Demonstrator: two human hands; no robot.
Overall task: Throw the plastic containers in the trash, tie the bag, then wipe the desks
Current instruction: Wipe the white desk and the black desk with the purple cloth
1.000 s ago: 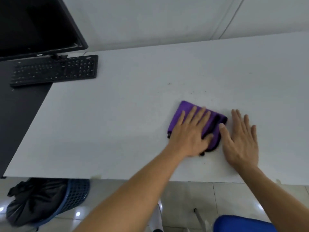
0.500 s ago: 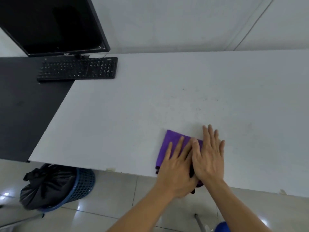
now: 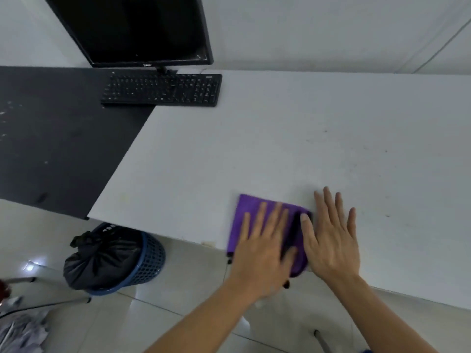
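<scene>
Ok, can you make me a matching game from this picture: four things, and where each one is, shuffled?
1 purple cloth
2 keyboard
3 black bag
4 right hand

A tied shut, in the blue basket on the floor
B flat, mostly on bare white desk
C under the left hand, at the white desk's near edge
D lying across both the black desk and the white desk

Pairs: 1-C, 2-D, 3-A, 4-B

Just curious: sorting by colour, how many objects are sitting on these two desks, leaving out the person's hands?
Black: 2, the monitor and the keyboard.
Purple: 1, the cloth under the left hand.
Total: 3.
</scene>
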